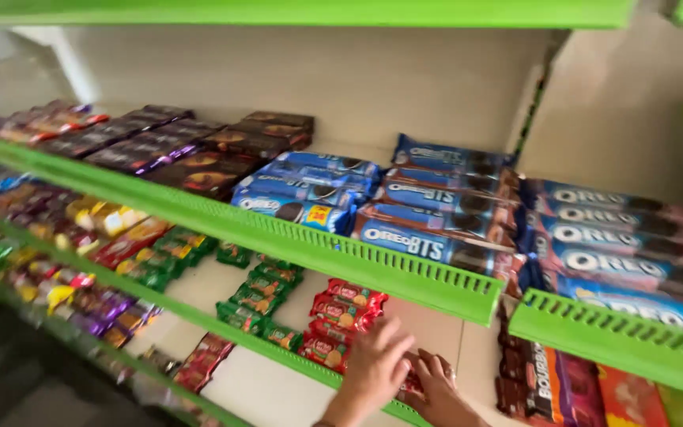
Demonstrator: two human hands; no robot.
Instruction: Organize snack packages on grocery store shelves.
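Below the green perforated rail [405,273] of the upper shelf, both hands work at the front of the next shelf down. Left hand [375,368]: fingers spread and laid flat, palm down, over the red biscuit packs [341,316] — its fingertips touch the nearest pack in that stack. Right hand [436,387]: just beside the left, touching it at the thumb side, fingers curled down onto a red packet [414,385] that lies at the shelf's front edge; most of that packet is hidden under the hand, so whether it is pinched or merely pressed cannot be told.

Left of the red packs lies a column of green biscuit packs [258,300], near but not touching the hands. Right of the hands, upright brown chocolate-biscuit packs [533,383] stand against a purple pack [579,391] and an orange one [630,399].

On the upper shelf — well above the hands — blue sandwich-cookie packs [310,190] lie stacked flat, with darker blue-and-brown ones [436,221] beside them and blue-and-pink ones [618,253] on the adjoining section. Dark brown and purple packs [160,142] fill the far left.
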